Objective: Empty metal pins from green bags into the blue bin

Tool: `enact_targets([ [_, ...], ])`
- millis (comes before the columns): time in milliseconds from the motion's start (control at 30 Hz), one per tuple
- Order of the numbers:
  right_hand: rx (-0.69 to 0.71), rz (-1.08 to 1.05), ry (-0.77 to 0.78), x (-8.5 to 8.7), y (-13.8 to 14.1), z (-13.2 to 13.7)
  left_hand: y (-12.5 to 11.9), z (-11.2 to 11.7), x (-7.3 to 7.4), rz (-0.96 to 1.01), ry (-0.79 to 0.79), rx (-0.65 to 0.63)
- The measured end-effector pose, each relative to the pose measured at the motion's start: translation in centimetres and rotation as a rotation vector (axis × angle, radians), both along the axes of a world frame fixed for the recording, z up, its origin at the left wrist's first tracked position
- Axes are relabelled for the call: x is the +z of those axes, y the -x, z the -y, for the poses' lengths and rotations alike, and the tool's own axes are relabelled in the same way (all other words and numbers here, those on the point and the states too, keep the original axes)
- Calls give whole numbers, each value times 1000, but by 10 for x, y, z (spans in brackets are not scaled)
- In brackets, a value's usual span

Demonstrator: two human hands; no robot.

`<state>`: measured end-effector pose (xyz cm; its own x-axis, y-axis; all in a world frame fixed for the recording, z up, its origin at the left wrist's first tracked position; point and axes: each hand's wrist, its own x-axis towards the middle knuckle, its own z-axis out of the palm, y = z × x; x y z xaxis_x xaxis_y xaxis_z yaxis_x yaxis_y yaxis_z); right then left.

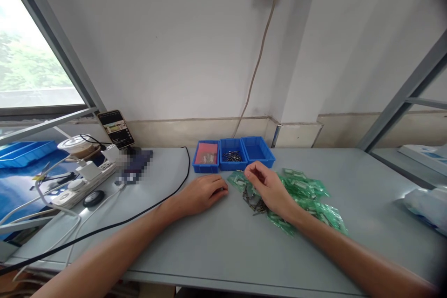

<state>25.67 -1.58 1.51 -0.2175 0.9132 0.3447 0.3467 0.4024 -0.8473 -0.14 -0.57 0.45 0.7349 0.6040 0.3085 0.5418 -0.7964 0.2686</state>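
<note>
My left hand [204,194] rests palm down on the grey table, its fingers curled in toward the thumb. Whatever may lie under those fingers is hidden. To its right, my right hand [270,191] is closed in a pinch, with a small thin metal piece [239,171] showing at the fingertips. Beneath it lies a loose pile of small dark metal pieces [257,206], partly covered by the hand. Green plastic bags [303,187] with small pieces inside spread under and to the right of the right hand and wrist.
Behind my hands stand three blue bins: one with pink material and a clear packet [206,157], one with metal pieces [232,156], and another bin [258,150]. Leftward are a black cable [157,204], a power strip [84,184], a mouse [93,198], a phone [116,129] and a cup [78,145].
</note>
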Motion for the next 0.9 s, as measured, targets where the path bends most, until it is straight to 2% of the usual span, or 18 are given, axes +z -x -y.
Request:
enact_targets([
  [100,-10,126,-151,3,-1,4,0,0,-1,2,7,4],
  [167,-3,165,-196,4,-1,6,0,0,-1,11,7,1],
  [533,-54,148,-255,10,-3,8,0,0,0,14,23,-1],
  [667,-58,62,-154,11,-3,8,1,0,0,-6,23,4],
  [767,-50,-44,4,9,-2,4,1,1,1,-12,21,8],
  [900,16,-288,209,6,-1,-2,1,1,2,-12,25,13],
])
